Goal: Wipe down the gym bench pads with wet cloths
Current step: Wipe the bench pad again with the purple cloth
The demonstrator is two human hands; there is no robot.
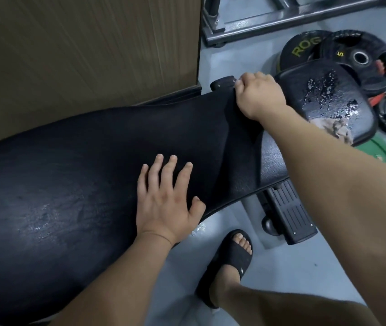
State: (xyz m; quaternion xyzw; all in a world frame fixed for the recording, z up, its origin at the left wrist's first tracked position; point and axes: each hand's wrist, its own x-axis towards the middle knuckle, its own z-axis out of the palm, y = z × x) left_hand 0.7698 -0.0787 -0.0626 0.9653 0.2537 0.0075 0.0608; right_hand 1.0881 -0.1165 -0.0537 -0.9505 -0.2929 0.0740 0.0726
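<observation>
**Q:** so where's the cloth (199,128) sitting vs each grip?

**A:** It's a dark cloth draped over the far end of the long pad (58,184), and both grips are on it. The left grip (166,203) lies flat on the cloth's nearer part, fingers straight and spread, palm down, thumb out by the long pad's right edge. The right grip (257,95) is at the very far end of the long pad, knuckles up, fingers curled and pinching the cloth's far edge. So the cloth runs between the two grips, with a fold down its right side.

**Q:** and the rest of the long pad?

**A:** The uncovered stretch nearer the camera has a wet sheen. A strip of cracked upholstery shows on the long pad's right side, past the cloth.

**Q:** anything around it?

**A:** Just beyond the long pad's far end is the seat pad (328,95), badly worn and peeling. Weight plates (361,57) lie on the floor past that. A wood panel (81,43) stands along the long pad's left side. A foot in a black sandal (232,257) is on the floor to its right.
</observation>
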